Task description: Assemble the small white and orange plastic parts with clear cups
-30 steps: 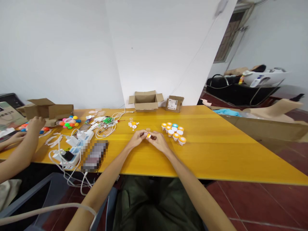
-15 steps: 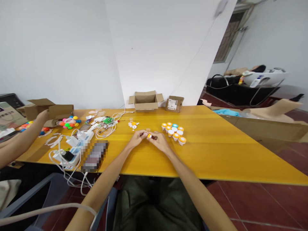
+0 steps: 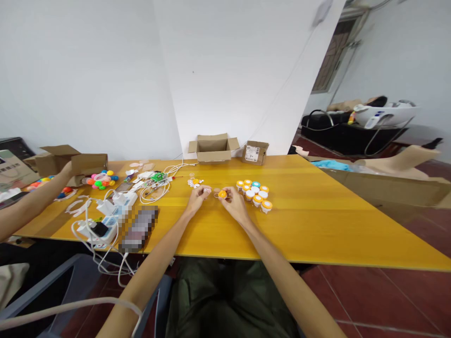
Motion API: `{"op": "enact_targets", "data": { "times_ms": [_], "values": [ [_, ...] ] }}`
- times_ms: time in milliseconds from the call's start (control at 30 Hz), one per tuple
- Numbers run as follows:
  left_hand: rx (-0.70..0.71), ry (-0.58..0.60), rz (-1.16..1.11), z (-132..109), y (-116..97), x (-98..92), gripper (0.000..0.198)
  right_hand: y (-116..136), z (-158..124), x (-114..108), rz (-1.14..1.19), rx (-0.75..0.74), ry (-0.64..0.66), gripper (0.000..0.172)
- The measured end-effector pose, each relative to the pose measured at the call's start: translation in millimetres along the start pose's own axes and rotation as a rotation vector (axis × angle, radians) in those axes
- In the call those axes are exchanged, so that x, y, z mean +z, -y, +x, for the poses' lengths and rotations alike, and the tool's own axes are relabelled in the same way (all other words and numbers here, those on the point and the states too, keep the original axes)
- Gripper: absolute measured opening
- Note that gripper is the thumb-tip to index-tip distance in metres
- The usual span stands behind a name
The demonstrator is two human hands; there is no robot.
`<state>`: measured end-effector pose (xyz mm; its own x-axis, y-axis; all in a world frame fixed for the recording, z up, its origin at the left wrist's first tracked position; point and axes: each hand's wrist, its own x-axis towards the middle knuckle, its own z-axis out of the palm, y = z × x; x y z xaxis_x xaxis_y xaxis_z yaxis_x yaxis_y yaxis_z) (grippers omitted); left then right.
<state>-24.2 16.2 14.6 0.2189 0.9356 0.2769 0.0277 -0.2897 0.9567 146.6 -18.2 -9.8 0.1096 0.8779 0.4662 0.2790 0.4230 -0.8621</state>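
My left hand pinches a small white part, mostly hidden by the fingertips. In my right hand is a round orange cap, gripped at its edge and tilted so its face shows. The two hands are apart, just above the table. Between them a thin clear disc seems to lie on the wood. Several capped pieces with orange, white and teal tops stand grouped to the right of my right hand. Beyond my left hand sits a small pile of white and orange parts.
An open cardboard box and a smaller carton stand against the wall. Cables, a power strip and a blurred phone occupy the left. Another person's arm reaches toward a box beside colourful balls.
My hands have drawn apart from each other, the left moving left and slightly away. The orange cap has turned in my right hand and now shows its round face.
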Motion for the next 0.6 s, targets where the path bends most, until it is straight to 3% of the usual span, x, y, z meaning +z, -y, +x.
{"op": "enact_targets", "data": {
  "times_ms": [367, 600],
  "values": [
    [-0.008, 0.033, 0.001, -0.2, 4.2, 1.8, 0.03, -4.3, -6.6, -6.7, -0.508, -0.025, 0.001, 0.013],
    [-0.002, 0.04, 0.024, 0.6, 4.4, 3.9, 0.028, 10.3, -8.1, -7.4, -0.631, 0.059, 0.045, 0.009]
  ]
}}
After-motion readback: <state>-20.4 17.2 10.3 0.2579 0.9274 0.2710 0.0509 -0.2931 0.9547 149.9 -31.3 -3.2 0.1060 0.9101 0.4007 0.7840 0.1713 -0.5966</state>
